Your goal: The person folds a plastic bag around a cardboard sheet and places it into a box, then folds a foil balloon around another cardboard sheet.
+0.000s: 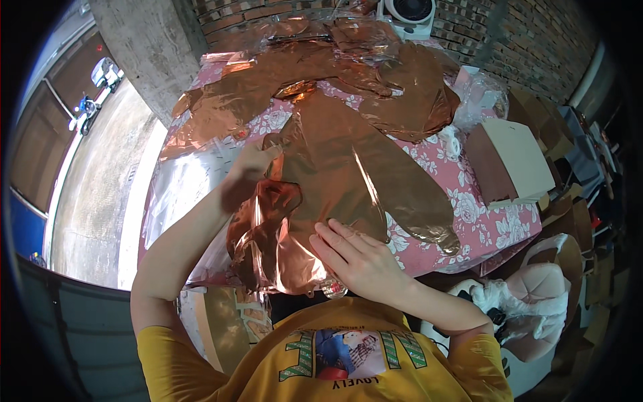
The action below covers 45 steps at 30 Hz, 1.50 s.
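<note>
I see more copper foil pieces (321,74) piled at the table's far end, a white fan (410,15) behind them; open cardboard box (512,161) to the right, clear plastic sheet (187,181) on the left. Table has a pink floral cloth (482,214); brick wall (522,33) behind, concrete pillar (144,47) to the left. Left hand (251,167) pinches the edge of the copper foil balloon (335,174), fingers closed on it; right hand (358,258) lies flat, fingers spread, pressing the foil's near end at the table edge.
</note>
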Tool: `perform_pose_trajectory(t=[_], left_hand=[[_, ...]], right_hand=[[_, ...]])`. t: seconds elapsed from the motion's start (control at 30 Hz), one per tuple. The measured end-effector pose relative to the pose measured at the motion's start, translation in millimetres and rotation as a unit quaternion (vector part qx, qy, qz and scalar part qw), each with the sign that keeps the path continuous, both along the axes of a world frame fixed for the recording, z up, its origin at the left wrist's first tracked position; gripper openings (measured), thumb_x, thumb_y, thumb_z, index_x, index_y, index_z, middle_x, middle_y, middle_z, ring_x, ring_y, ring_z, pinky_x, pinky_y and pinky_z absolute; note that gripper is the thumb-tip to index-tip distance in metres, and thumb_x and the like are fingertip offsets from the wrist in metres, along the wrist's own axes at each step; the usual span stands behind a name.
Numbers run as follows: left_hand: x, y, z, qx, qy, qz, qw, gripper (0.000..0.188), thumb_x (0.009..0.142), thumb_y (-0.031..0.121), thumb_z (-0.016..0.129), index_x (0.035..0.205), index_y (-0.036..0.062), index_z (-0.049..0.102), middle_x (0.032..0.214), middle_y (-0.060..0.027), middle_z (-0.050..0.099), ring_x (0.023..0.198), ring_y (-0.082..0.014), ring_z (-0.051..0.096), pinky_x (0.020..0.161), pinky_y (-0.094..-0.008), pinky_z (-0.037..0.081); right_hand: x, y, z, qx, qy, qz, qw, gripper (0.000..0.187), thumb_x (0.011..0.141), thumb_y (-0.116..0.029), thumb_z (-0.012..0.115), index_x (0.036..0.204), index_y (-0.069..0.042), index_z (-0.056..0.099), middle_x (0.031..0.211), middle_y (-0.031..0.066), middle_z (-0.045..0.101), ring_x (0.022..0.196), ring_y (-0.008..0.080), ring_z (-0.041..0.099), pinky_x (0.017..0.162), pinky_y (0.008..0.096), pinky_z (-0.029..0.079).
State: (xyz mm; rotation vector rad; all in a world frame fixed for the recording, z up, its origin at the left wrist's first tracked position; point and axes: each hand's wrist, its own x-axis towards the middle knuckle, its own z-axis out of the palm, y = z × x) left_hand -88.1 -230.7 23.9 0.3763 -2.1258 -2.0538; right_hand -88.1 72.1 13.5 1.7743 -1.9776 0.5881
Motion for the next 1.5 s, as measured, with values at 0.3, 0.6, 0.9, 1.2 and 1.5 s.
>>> perform_pose_trajectory(t=[0.3, 0.6, 0.9, 1.2, 1.5], left_hand=[[-12, -13, -10, -0.054, -0.005, 0.006, 0.998, 0.023, 0.098, 0.017, 0.059, 0.112, 0.0008, 0.069, 0.096, -0.0028, 0.07, 0.084, -0.0088, 0.06, 0.075, -0.0267, 0.049], [-7, -16, -7, -0.081, -0.035, 0.019, 0.996, 0.025, 0.099, 0.015, 0.059, 0.117, 0.0002, 0.066, 0.105, -0.0049, 0.069, 0.094, -0.0119, 0.062, 0.085, -0.0278, 0.049], [-3, -6, 5, -0.133, -0.068, 0.053, 0.987, 0.03, 0.094, 0.014, 0.06, 0.118, -0.0037, 0.063, 0.101, -0.0057, 0.068, 0.087, -0.0127, 0.062, 0.079, -0.0282, 0.049], [-4, -8, 9, -0.231, -0.081, 0.099, 0.965, 0.036, 0.093, 0.012, 0.062, 0.124, -0.0058, 0.057, 0.094, -0.0089, 0.066, 0.074, -0.0144, 0.062, 0.066, -0.0281, 0.05], [-8, -9, 4, -0.2, -0.076, 0.093, 0.972, 0.033, 0.093, 0.012, 0.063, 0.121, -0.0049, 0.058, 0.087, -0.0073, 0.065, 0.063, -0.0125, 0.057, 0.055, -0.0283, 0.045]], right_hand=[[17, -2, -3, 0.017, 0.016, 0.0, 1.0, 0.04, 0.083, -0.015, 0.066, 0.122, -0.003, 0.066, 0.13, 0.012, 0.064, 0.12, 0.0272, 0.062, 0.098, 0.0357, 0.053], [26, -12, -9, -0.01, 0.0, 0.013, 1.0, 0.038, 0.082, -0.014, 0.065, 0.118, -0.001, 0.068, 0.126, 0.0114, 0.065, 0.119, 0.0256, 0.062, 0.095, 0.0344, 0.054], [25, -13, -14, -0.007, 0.0, 0.0, 1.0, 0.039, 0.082, -0.015, 0.064, 0.119, -0.002, 0.068, 0.126, 0.0098, 0.065, 0.118, 0.0249, 0.063, 0.094, 0.0341, 0.054], [22, -15, -19, -0.02, -0.003, 0.002, 1.0, 0.038, 0.082, -0.015, 0.064, 0.117, -0.002, 0.069, 0.124, 0.0103, 0.066, 0.117, 0.0259, 0.063, 0.095, 0.0354, 0.054], [20, -9, -21, -0.023, -0.015, -0.004, 1.0, 0.037, 0.082, -0.014, 0.065, 0.117, -0.002, 0.068, 0.125, 0.0103, 0.065, 0.118, 0.0265, 0.063, 0.097, 0.0358, 0.054]])
